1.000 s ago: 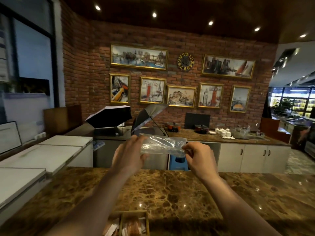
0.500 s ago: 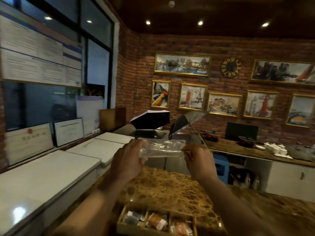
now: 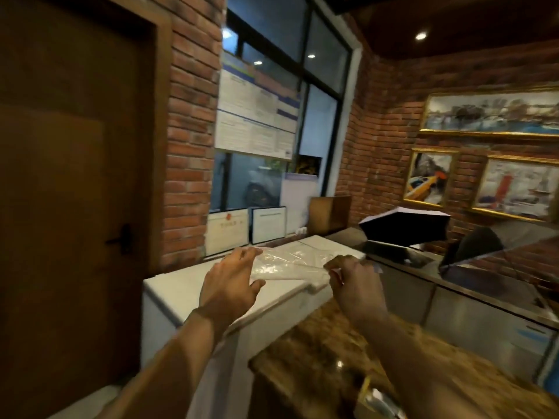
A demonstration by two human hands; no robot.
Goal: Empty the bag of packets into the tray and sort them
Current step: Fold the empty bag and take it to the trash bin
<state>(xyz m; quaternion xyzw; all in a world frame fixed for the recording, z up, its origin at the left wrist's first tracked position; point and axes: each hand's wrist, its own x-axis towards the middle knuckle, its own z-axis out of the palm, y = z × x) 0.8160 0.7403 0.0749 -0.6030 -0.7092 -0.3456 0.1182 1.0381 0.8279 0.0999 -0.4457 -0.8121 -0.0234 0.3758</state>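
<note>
A clear, empty-looking plastic bag is stretched between my two hands at chest height, over the white freezer lid. My left hand holds its left end with fingers loosely spread and the thumb beneath. My right hand pinches the right end. Only a corner of the wooden tray shows at the bottom edge, on the marble counter, below my right forearm. Blurred pale packets lie in it.
A white chest freezer stands under the bag, against the brick wall. The brown marble counter runs to the lower right. A wooden door fills the left. An open black umbrella rests on the steel counter behind.
The view has swung left, from the picture wall to the door and freezer. Both hands still hold the bag, now over the freezer. The tray has slid to the bottom right edge.
</note>
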